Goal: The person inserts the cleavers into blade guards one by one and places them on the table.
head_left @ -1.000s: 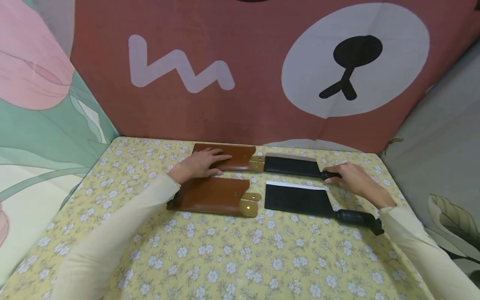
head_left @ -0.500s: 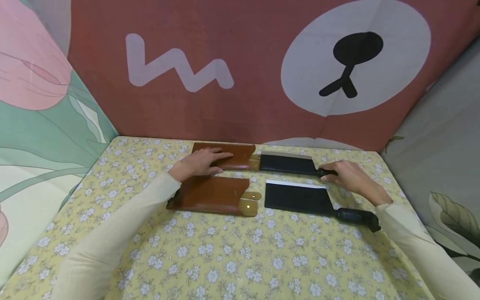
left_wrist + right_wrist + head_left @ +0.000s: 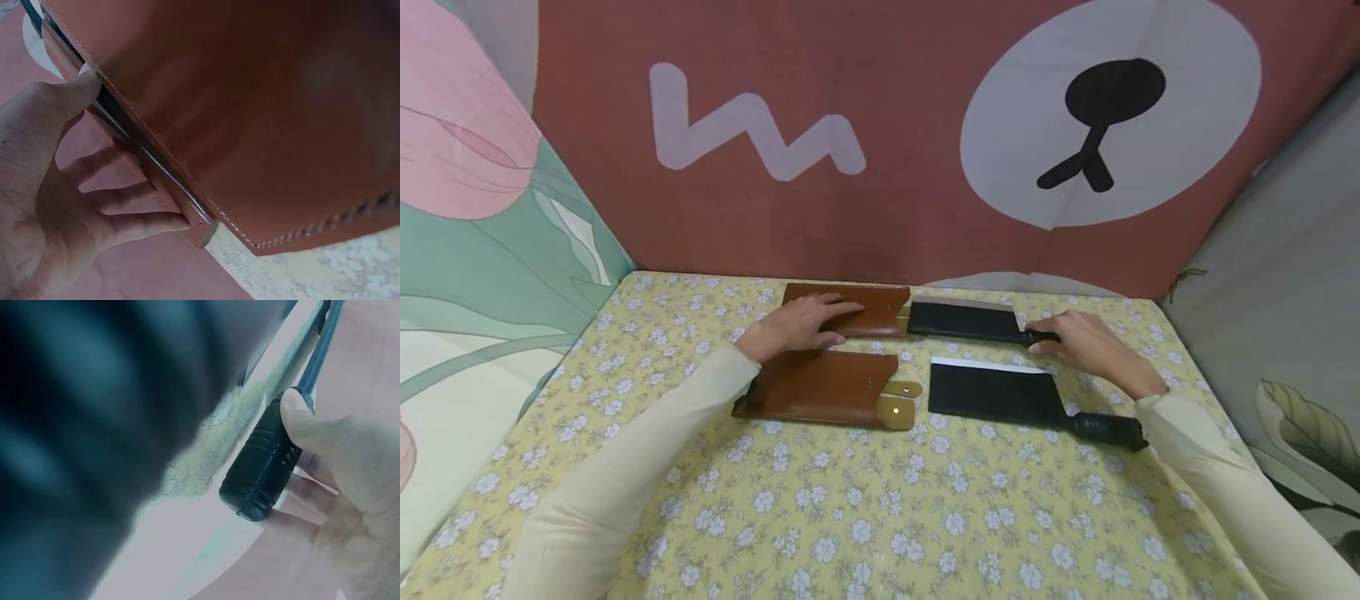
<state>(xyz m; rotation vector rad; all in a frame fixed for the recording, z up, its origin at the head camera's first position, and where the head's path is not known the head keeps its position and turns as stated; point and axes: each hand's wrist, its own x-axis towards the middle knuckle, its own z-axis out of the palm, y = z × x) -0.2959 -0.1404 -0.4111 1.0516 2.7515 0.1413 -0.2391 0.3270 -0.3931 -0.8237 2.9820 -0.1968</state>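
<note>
My left hand (image 3: 797, 323) lies on the far brown leather knife sheath (image 3: 876, 312). Its fingers stretch across the top face, and the left wrist view has the thumb (image 3: 84, 90) at the near edge. My right hand (image 3: 1078, 342) holds the far black cleaver (image 3: 962, 320) by its ridged handle (image 3: 259, 459), thumb on one side and fingers behind. That cleaver's blade end meets the sheath's mouth, covering part of its snap straps; whether the tip is inside I cannot tell. Nearer me, a second brown sheath (image 3: 820, 387) and a second black cleaver (image 3: 992, 396) lie apart, untouched.
A yellow flowered cloth (image 3: 850, 508) covers the table. Behind it stands a red-brown cloth backdrop (image 3: 910, 208) close to the far sheath. Printed fabric hangs at the left and right sides. The near cleaver's handle (image 3: 1108, 429) points toward my right sleeve (image 3: 1202, 450).
My right hand has slid the far cleaver leftward, from just beside the far sheath's straps to over them at the mouth. The left hand, near sheath and near cleaver stay put.
</note>
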